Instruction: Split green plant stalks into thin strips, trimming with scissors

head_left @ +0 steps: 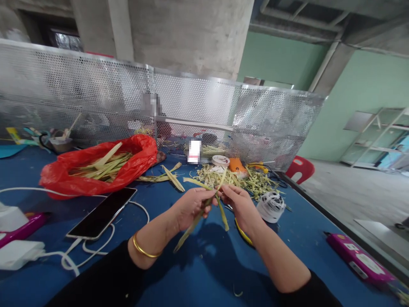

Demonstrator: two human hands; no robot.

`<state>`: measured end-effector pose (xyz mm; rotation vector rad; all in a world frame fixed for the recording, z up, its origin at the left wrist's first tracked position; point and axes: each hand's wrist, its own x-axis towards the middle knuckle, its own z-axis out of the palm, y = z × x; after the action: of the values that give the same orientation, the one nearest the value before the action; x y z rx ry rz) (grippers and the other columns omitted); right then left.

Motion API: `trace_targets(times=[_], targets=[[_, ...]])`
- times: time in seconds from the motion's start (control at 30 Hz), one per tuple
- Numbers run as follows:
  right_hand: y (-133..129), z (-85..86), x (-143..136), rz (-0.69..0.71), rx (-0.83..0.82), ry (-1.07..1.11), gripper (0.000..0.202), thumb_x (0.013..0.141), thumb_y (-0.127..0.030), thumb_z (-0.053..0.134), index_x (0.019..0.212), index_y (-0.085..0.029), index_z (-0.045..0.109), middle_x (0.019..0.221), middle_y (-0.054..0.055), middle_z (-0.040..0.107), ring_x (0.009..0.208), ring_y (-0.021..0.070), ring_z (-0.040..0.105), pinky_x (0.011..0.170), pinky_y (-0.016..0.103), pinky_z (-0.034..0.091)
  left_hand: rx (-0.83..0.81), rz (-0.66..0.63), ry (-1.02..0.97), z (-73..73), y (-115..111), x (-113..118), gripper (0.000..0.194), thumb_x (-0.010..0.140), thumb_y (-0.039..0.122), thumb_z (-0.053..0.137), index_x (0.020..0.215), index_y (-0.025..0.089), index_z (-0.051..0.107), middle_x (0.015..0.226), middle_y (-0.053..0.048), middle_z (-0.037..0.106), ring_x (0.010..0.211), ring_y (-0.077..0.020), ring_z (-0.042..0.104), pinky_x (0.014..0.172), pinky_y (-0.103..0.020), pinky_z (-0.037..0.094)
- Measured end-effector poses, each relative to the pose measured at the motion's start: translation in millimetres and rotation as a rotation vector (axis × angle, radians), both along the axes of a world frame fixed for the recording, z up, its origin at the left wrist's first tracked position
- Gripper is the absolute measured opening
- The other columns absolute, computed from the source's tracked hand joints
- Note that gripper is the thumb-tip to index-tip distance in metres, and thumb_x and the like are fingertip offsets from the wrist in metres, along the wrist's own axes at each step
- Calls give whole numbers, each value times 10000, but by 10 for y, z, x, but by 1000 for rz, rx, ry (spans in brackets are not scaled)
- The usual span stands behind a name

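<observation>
Pale green dried leaf strips [223, 213] cross each other between my two hands, above the blue table. My left hand [193, 207] is closed on them, and one long strip end hangs down below it. The fingers of my right hand [238, 202] pinch the strips close to where they cross. Under my right wrist lies a tool with a yellow handle [243, 233], partly hidden. A heap of cut leaf bits [260, 183] spreads behind my hands. Beside my right wrist stands a white roll of narrow strip [271, 207].
A red plastic bag [54, 172] of leaf strips stands at left, behind a phone [104, 215] with a white cable. Chargers [21, 254] lie far left; a purple bottle-like object [358, 257] lies right. A perforated metal screen [194, 100] borders the table's back, with an orange object [238, 166] before it.
</observation>
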<state>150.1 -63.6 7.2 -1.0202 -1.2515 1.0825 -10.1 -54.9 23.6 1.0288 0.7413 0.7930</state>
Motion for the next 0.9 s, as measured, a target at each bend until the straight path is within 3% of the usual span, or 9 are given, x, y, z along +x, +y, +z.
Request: trace_targets(times=[0.07, 0.17, 0.3, 0.47, 0.67, 0.77, 0.9], targets=[[0, -1, -23, 110, -47, 167, 256, 715, -420, 688, 767, -171, 674, 650, 0, 564, 591, 128, 476, 611, 267, 383, 27, 1, 22, -4, -28, 12, 246, 754, 387, 643, 758, 141, 641, 608, 30, 549, 405, -29, 369, 382, -177, 240], [-24, 2, -64, 148, -26, 269, 210, 695, -367, 721, 749, -168, 680, 588, -27, 522, 561, 106, 446, 595, 247, 375, 122, 21, 59, 7, -67, 32, 254, 728, 397, 667, 739, 143, 650, 578, 44, 522, 409, -34, 358, 386, -185, 221], [-46, -1, -97, 40, 21, 279, 205, 667, -314, 738, 597, -180, 599, 575, -31, 545, 575, 110, 471, 611, 247, 385, 231, 76, 134, 38, -105, 66, 264, 718, 373, 666, 599, 143, 614, 508, 39, 505, 395, -50, 373, 391, -201, 255], [-50, -13, -106, -69, 66, 236, 267, 664, -334, 731, 556, -184, 538, 544, -40, 528, 555, 114, 471, 613, 258, 398, 236, 65, 142, 17, -99, 87, 226, 690, 354, 688, 645, 133, 666, 539, 5, 572, 411, -62, 422, 402, -201, 287], [-52, 38, -103, -13, 68, -26, 278, 783, -460, 598, 725, -188, 610, 681, 0, 596, 623, 144, 546, 628, 270, 437, 180, 157, 48, 42, -22, 8, 349, 743, 451, 638, 586, 142, 599, 515, 17, 537, 409, -59, 431, 416, -197, 319], [-68, 43, -107, -33, 155, -234, 215, 799, -402, 578, 753, -193, 595, 640, -15, 572, 558, 137, 534, 583, 264, 423, 150, 180, -21, 58, 12, -27, 364, 744, 501, 620, 672, 144, 618, 585, 11, 571, 423, -58, 435, 405, -194, 299], [-92, 5, -89, -130, 312, -522, 197, 814, -292, 562, 640, -203, 532, 529, -43, 483, 498, 120, 457, 527, 245, 348, 258, 257, 123, 19, 32, -11, 293, 689, 385, 709, 575, 150, 575, 474, 46, 489, 396, -45, 364, 393, -186, 234]])
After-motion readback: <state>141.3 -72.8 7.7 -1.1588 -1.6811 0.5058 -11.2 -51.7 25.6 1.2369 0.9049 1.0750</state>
